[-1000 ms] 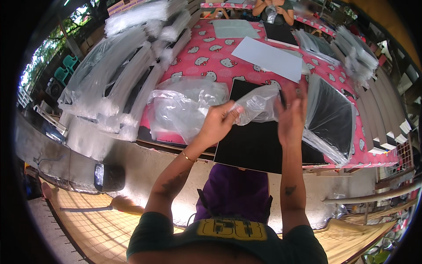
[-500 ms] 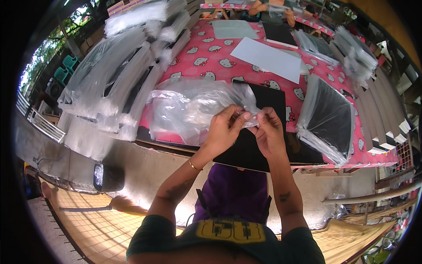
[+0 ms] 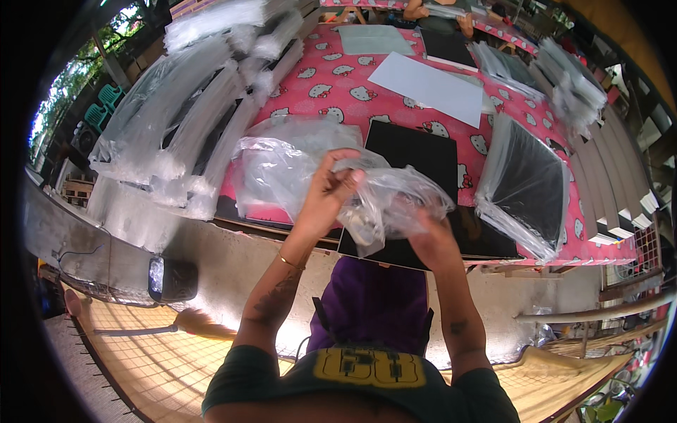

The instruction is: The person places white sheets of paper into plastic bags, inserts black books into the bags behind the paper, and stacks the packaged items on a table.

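Note:
A clear plastic bag (image 3: 395, 197) is bunched and spread between my hands over the near table edge. My left hand (image 3: 328, 194) is closed on its left part, thumb and fingers curled round the film. My right hand (image 3: 434, 243) is at the bag's right end. Its fingers lie behind or inside the film, so their grip is hidden. Beneath the bag a flat black board (image 3: 416, 155) lies on the table, partly covered. To the left of it, a heap of loose clear plastic bags (image 3: 282, 166) rests by my left hand.
Tall stacks of plastic-wrapped boards (image 3: 166, 120) stand at the left. More wrapped black boards (image 3: 525, 183) lie at the right, beside a row of grey-edged boards (image 3: 606, 176). A white sheet (image 3: 427, 88) lies farther back on the pink patterned tablecloth (image 3: 317, 74). Another person's hand (image 3: 465, 26) shows beyond.
My hands have moved apart, the left one leftward, the right one lower. The bag pinched between them is now spread out, and more of the black board shows.

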The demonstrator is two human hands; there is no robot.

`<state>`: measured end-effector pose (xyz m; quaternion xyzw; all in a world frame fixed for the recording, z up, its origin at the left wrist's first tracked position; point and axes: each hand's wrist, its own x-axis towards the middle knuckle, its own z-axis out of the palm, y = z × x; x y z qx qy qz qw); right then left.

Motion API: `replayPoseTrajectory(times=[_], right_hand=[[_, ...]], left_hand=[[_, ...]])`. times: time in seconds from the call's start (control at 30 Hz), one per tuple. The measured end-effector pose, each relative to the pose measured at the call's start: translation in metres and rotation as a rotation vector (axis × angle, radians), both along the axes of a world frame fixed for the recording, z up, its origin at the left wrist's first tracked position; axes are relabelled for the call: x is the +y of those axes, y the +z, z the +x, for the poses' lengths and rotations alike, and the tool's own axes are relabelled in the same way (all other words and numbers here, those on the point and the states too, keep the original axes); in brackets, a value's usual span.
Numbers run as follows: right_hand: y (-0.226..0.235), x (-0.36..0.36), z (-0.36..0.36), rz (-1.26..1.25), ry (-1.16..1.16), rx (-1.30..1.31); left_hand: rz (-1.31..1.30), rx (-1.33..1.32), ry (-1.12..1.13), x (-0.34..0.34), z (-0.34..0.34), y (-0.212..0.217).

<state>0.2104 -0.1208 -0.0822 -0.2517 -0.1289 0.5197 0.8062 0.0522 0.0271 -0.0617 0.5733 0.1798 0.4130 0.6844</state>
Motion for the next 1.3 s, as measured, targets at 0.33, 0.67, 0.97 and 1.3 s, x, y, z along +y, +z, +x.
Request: replayPoseTrajectory(times=[0.33,0.67,0.97,1.3], right_hand=[[0.046,-0.022,0.056,0.147,0.322,-1.263],[0.109,-0.057,0.092,-1.032,0.099,-2.185],[0.034,-0.06,0.092,0.295,0.595,-0.545],[-0.017,-0.063,0.094,0.16,0.417,-0.026]], left_hand=[[0.746,0.174,-0.07,0.026,-0.051,0.038],[1.536,0.689,0.385,0.027,-0.023,0.067],[0.548,0.327,-0.563,-0.005,-0.026,0.06],[0.183,0.225,-0.748,-0.009,-0.033,0.015]])
